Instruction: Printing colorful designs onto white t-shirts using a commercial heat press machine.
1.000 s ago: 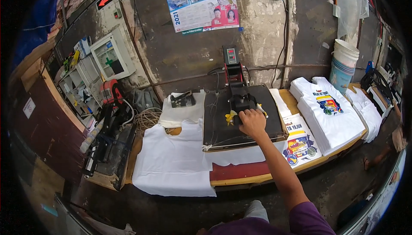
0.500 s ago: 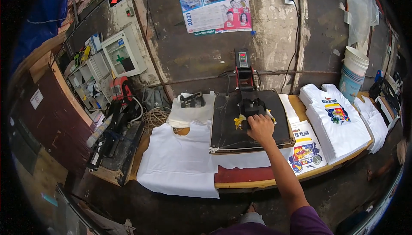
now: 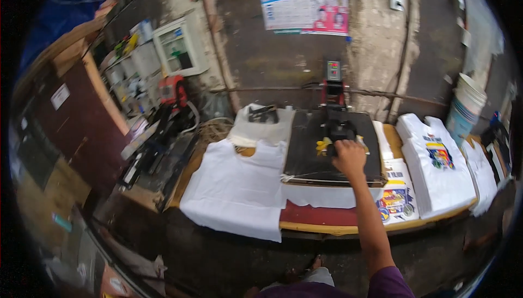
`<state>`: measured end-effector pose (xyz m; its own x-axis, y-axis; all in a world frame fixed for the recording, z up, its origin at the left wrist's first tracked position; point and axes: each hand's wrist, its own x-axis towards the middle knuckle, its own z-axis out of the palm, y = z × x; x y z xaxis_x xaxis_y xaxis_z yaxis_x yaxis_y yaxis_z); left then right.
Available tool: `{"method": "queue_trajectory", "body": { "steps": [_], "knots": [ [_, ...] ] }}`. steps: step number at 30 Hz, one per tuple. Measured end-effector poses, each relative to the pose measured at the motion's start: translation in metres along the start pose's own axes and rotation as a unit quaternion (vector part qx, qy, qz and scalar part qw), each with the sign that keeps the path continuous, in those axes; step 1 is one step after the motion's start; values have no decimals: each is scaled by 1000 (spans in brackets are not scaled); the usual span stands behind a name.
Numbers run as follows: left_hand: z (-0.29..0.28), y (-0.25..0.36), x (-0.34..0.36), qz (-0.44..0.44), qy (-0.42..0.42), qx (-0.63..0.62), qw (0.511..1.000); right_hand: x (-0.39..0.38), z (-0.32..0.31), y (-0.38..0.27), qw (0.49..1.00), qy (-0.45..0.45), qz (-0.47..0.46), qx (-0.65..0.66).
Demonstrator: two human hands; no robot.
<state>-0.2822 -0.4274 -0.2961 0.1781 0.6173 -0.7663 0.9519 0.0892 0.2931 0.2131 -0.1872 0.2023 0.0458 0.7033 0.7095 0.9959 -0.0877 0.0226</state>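
My right hand point(image 3: 350, 156) is closed on the black handle point(image 3: 342, 133) of a heat press, whose dark square plate point(image 3: 305, 145) is lowered over white fabric that sticks out beneath its front edge. Yellow bits point(image 3: 322, 146) are on either side of the handle. Left of the plate lies a white sleeveless shirt point(image 3: 229, 189); to the right are printed sheets point(image 3: 395, 200) and a stack of white printed shirts point(image 3: 433, 178). My left hand is not in view.
A second press point(image 3: 158, 151) stands at the left end of the yellow-edged table point(image 3: 316, 225), near coiled rope point(image 3: 212, 130) and a dark red door point(image 3: 65, 118). A bucket point(image 3: 466, 107) stands at the back right, a wall cabinet point(image 3: 177, 47) at upper left.
The view has shifted, so the press and wall appear further right, and it is now blurred. My right hand stays on the handle.
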Motion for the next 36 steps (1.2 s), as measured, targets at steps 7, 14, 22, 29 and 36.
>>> {"method": "queue_trajectory", "body": {
  "steps": [7,14,22,29,36],
  "knots": [
    [48,-30,-38,8,128,-125,984,-10,-1,-12,999,-15,21,35],
    [42,10,-40,-109,96,-187,972,-24,39,42,998,-8,-35,-45],
    [44,37,-49,-114,150,-246,951,-10,38,47,992,-90,29,-83],
    [68,44,-71,-122,194,-287,930,-18,30,36,993,-84,8,-85],
    [50,95,-61,-12,177,-255,951,-11,-18,-2,999,-2,38,-31]
  ]
}}
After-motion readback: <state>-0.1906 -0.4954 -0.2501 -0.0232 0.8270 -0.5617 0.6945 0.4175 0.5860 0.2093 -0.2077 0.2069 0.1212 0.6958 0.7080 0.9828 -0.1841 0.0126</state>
